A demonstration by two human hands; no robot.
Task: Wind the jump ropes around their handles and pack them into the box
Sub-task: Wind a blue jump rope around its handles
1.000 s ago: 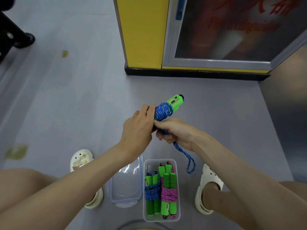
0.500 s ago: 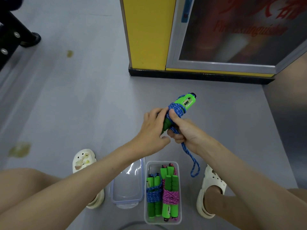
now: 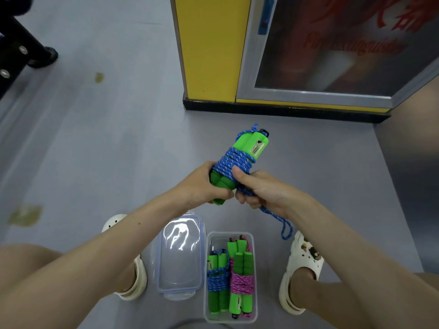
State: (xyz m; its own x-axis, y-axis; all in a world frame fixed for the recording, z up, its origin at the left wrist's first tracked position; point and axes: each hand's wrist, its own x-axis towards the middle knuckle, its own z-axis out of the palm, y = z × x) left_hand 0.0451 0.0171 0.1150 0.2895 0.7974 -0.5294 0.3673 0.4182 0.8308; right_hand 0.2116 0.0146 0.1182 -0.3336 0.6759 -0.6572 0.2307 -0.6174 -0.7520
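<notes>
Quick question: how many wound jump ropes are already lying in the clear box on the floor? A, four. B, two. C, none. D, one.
B: the box holds two wound bundles side by side, the blue-rope bundle and the pink-rope bundle.

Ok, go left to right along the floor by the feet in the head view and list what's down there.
Left shoe → lid → box → right shoe.
</notes>
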